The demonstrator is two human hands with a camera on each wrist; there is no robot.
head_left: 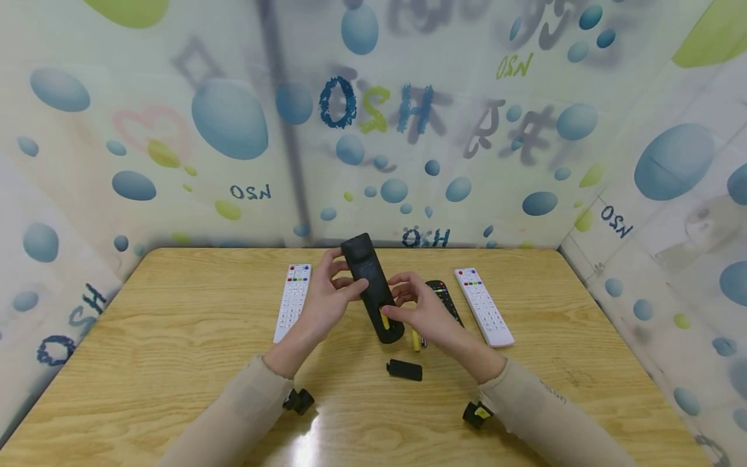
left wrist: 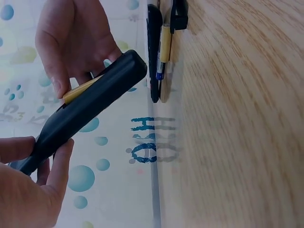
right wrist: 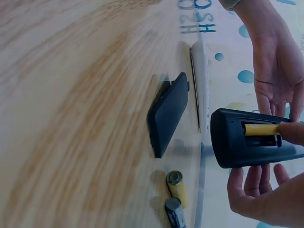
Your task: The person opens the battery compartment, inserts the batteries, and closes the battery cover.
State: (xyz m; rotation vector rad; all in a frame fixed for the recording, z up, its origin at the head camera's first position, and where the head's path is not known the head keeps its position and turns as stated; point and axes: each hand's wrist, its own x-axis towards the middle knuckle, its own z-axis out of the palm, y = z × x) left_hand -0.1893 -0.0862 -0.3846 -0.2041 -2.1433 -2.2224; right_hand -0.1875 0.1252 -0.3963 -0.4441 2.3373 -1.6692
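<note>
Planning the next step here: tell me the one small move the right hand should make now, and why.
Probably press the yellow battery down flat into the remote's open bay. The right hand has a fingertip on its end, the left hand grips the remote, and the battery seems not fully seated. Two more batteries and the cover wait on the table.

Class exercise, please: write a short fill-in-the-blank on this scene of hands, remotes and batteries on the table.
1. The left hand holds a ____ remote above the table.
2. The right hand presses a ____ battery into its open compartment.
3. The loose battery cover lies on the table, coloured ____.
4. ____ white remotes lie on the table.

Missing words: black; yellow; black; two
</note>
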